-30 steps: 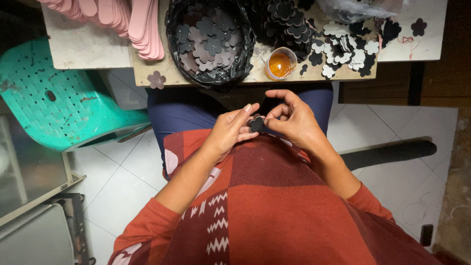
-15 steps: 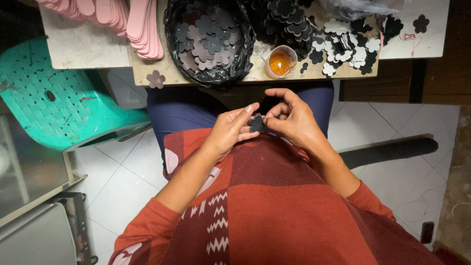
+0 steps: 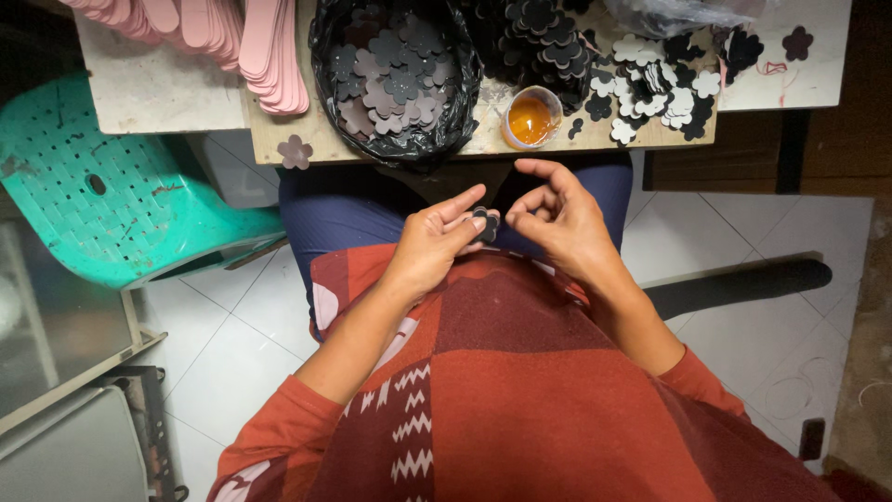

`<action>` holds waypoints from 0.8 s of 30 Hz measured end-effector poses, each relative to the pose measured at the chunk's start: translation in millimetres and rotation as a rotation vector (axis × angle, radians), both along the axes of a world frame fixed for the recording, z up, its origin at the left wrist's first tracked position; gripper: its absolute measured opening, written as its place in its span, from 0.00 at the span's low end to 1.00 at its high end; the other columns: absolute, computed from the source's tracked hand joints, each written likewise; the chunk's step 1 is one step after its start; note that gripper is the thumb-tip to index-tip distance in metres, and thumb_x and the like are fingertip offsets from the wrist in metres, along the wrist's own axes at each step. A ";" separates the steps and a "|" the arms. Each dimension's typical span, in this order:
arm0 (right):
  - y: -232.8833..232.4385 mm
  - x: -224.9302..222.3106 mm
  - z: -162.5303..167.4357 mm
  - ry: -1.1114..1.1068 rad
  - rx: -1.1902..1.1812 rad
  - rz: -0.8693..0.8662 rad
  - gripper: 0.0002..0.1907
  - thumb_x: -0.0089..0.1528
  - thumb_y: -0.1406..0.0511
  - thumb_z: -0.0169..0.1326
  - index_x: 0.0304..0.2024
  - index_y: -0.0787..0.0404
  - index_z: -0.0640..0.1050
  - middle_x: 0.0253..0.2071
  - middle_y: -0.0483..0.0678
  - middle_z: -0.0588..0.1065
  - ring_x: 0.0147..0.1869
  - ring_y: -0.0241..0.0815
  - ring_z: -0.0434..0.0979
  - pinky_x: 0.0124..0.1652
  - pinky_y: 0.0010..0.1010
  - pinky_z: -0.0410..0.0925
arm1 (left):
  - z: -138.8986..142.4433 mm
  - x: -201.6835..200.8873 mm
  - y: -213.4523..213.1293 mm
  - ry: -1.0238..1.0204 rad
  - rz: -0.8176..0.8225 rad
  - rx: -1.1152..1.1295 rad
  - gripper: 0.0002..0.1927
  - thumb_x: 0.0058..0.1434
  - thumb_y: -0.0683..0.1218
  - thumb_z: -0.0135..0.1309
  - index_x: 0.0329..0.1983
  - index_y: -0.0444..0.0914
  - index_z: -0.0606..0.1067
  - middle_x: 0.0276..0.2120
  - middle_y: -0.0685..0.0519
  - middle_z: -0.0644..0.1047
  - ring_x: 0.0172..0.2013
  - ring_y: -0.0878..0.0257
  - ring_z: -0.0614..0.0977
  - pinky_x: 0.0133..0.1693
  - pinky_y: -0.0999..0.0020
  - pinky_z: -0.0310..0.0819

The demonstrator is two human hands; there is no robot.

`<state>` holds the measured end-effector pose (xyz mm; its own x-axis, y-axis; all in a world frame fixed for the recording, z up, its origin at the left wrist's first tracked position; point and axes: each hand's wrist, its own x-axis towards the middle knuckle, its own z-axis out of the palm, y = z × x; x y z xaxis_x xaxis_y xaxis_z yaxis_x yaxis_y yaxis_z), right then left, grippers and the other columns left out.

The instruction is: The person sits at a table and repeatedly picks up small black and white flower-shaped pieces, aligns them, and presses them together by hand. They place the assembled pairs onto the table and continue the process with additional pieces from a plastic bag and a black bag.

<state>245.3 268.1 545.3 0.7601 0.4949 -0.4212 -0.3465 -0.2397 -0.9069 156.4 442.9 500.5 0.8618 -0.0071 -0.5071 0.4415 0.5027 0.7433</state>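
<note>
Over my lap, my left hand (image 3: 432, 242) and my right hand (image 3: 557, 218) meet on a small black flower-shaped cutout (image 3: 484, 224). The left thumb and fingers pinch its left side; the right thumb and forefinger press its right edge. Straight ahead on the low table stands a small cup of orange glue (image 3: 531, 119). A black bag of grey and black flower cutouts (image 3: 395, 74) sits to the cup's left. A heap of black and white flower cutouts (image 3: 650, 84) lies to its right.
Pink foam strips (image 3: 232, 33) are stacked at the table's (image 3: 149, 93) left. One pinkish flower cutout (image 3: 295, 151) lies at the table's front edge. A teal plastic stool (image 3: 111, 186) stands left of my knees. White tiled floor (image 3: 743, 232) lies on both sides.
Both hands have stayed over my lap on the cutout. The fingers shifted only slightly around it.
</note>
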 end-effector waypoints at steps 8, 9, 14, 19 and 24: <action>2.1 -0.8 -4.0 0.054 0.035 -0.046 0.35 0.59 0.74 0.62 0.67 0.66 0.66 0.39 0.47 0.79 0.40 0.29 0.76 0.41 0.20 0.68 | -6.1 2.7 1.5 -0.109 0.034 0.051 0.27 0.68 0.39 0.53 0.71 0.33 0.66 0.53 0.46 0.81 0.49 0.70 0.80 0.53 0.76 0.75; 2.8 -1.0 -4.5 0.064 0.023 -0.050 0.35 0.59 0.74 0.62 0.67 0.66 0.66 0.38 0.47 0.80 0.40 0.29 0.77 0.42 0.20 0.69 | -6.9 2.8 1.6 -0.112 0.034 0.058 0.27 0.68 0.39 0.53 0.71 0.33 0.66 0.54 0.46 0.81 0.49 0.70 0.80 0.53 0.76 0.74; 5.6 -1.5 -6.1 0.088 0.024 -0.052 0.35 0.58 0.75 0.62 0.67 0.65 0.66 0.38 0.46 0.80 0.42 0.30 0.78 0.43 0.21 0.71 | -9.3 3.1 1.7 -0.120 0.042 0.062 0.26 0.68 0.40 0.53 0.70 0.33 0.67 0.55 0.46 0.80 0.52 0.70 0.80 0.55 0.76 0.74; 5.8 -0.6 -5.9 0.094 0.056 -0.061 0.33 0.59 0.75 0.61 0.66 0.66 0.67 0.37 0.46 0.79 0.41 0.31 0.79 0.43 0.21 0.72 | -9.2 3.9 1.7 -0.149 0.070 0.063 0.30 0.68 0.39 0.54 0.72 0.32 0.63 0.56 0.46 0.79 0.52 0.70 0.80 0.55 0.76 0.74; 4.6 0.5 -4.9 0.074 0.062 -0.048 0.33 0.59 0.75 0.61 0.67 0.66 0.67 0.37 0.46 0.79 0.41 0.30 0.79 0.43 0.20 0.71 | -7.9 5.6 2.7 -0.187 0.175 0.032 0.37 0.63 0.35 0.59 0.74 0.31 0.59 0.45 0.48 0.81 0.43 0.68 0.82 0.47 0.74 0.78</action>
<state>245.8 272.7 540.4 0.7516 0.4852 -0.4467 -0.4230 -0.1650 -0.8910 162.1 445.6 492.6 0.9273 0.1638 -0.3367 0.2034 0.5345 0.8203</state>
